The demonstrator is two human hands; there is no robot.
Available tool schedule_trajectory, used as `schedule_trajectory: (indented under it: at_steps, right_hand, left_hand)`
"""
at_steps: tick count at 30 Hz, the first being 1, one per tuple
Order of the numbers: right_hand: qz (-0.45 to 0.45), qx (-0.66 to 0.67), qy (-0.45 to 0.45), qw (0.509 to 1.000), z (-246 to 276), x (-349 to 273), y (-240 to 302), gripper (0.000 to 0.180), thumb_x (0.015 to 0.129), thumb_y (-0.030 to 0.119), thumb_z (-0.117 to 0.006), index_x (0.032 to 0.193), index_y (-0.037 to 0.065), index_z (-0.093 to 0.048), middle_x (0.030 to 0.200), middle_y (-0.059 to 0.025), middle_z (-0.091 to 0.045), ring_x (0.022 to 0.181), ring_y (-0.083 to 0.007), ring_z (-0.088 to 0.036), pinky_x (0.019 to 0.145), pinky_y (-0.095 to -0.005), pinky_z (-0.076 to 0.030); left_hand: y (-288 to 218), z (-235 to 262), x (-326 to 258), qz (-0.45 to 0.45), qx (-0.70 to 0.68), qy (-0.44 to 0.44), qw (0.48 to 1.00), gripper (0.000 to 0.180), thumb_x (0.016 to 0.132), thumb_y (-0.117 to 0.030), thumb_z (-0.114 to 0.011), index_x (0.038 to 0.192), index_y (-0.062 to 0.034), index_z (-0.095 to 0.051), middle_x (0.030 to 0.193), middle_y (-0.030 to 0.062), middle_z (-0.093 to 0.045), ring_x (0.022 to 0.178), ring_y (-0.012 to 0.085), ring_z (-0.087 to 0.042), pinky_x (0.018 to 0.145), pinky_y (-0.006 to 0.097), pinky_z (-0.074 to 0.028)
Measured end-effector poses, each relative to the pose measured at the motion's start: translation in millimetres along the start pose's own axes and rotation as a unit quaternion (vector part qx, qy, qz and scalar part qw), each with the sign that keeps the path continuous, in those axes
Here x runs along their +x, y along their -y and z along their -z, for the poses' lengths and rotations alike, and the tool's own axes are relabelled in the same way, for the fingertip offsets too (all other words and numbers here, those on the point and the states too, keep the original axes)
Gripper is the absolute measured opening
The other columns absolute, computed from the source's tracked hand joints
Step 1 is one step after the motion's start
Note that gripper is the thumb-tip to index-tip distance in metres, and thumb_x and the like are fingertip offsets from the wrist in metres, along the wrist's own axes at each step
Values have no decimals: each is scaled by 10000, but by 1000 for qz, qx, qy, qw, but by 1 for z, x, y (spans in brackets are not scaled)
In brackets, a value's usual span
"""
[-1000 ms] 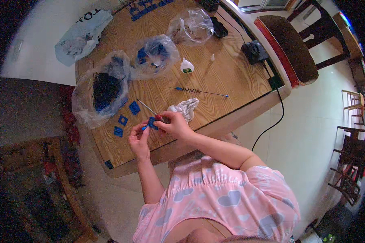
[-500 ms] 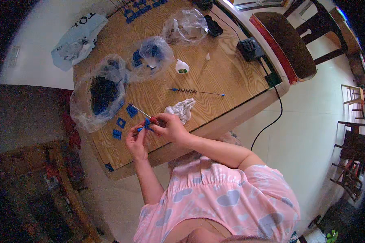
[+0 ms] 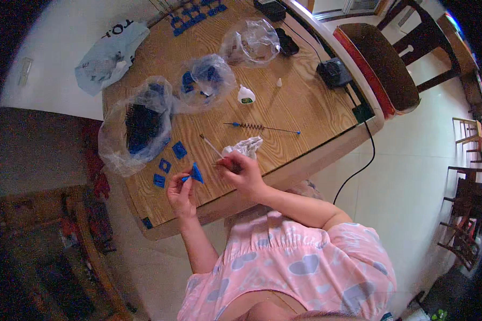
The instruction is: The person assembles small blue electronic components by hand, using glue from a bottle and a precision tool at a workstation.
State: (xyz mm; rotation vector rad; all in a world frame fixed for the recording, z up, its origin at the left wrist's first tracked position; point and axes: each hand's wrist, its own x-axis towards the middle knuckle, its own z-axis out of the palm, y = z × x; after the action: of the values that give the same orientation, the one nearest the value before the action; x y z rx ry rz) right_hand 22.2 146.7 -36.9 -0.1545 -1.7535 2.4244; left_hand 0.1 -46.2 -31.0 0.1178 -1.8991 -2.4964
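My left hand (image 3: 182, 193) is closed on a small blue plastic part (image 3: 197, 174) near the table's front edge. Its angled end sticks out past my thumb and fingertips. To the right, apart from that part, my right hand (image 3: 243, 174) grips a red-handled screwdriver (image 3: 214, 147). The thin shaft points up and left over the table; something small and thin shows at my fingertips, too small to name. Beyond my left hand lie several flat blue pieces (image 3: 179, 150). Behind my right hand is a crumpled white tissue (image 3: 246, 146).
A rod with a spring (image 3: 251, 127) lies mid-table near a small white bottle (image 3: 246, 95) and white cap (image 3: 279, 82). Clear bags (image 3: 112, 142) hold blue and black parts. Blue assemblies (image 3: 198, 18) stand far back. A black adapter (image 3: 334, 73) with a cord sits right, by a chair (image 3: 380, 69).
My hands have moved apart: the right hand has drawn the screwdriver rightward, away from the blue part. My left hand still holds that part, now turned and more visible.
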Motion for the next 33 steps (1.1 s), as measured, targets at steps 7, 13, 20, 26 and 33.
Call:
schedule_trajectory:
  at_steps: [7, 13, 20, 26, 33]
  right_hand:
    - [95, -72, 121, 985, 6, -17, 29, 138, 803, 20, -701, 899, 15, -603, 745, -33, -579, 658, -84, -527, 573, -241, -436]
    - [189, -156, 92, 965, -2, 1, 23, 162, 756, 19, -714, 866, 25, -596, 734, -83, -544, 634, -216, -537, 565, -314, -443]
    - [190, -237, 91, 948, -4, 4, 7, 160, 750, 54, -705, 837, 25, -574, 758, -112, -538, 686, -282, -559, 599, -358, -459]
    - [123, -383, 161, 901, 1, 11, -31, 155, 805, 97, -589, 936, 39, -532, 929, -162, -551, 904, -371, -578, 721, -445, -486]
    - [64, -392, 197, 896, 5, 24, -25, 149, 789, 109, -628, 895, 19, -575, 837, -196, -604, 805, -393, -597, 679, -454, -477]
  left_hand:
    - [-10, -15, -6, -12, 62, -23, 998, 176, 805, 86, -614, 953, -9, -627, 1103, 139, -643, 982, 173, -618, 873, 290, -500]
    - [-9, -14, -7, -22, 86, -7, 996, 168, 802, 87, -629, 936, -15, -632, 1046, 95, -653, 933, 151, -618, 861, 268, -484]
    - [-13, -30, -12, -54, 225, -24, 972, 133, 818, 71, -632, 920, -14, -629, 1045, 73, -648, 906, 140, -620, 824, 262, -496]
    - [22, -27, -9, -68, 386, -14, 920, 144, 801, 31, -658, 936, 4, -615, 999, 71, -651, 900, 155, -631, 786, 269, -507]
    - [23, -26, -5, -133, 445, -1, 886, 162, 780, 40, -656, 933, -1, -623, 994, 90, -642, 875, 201, -636, 746, 289, -514]
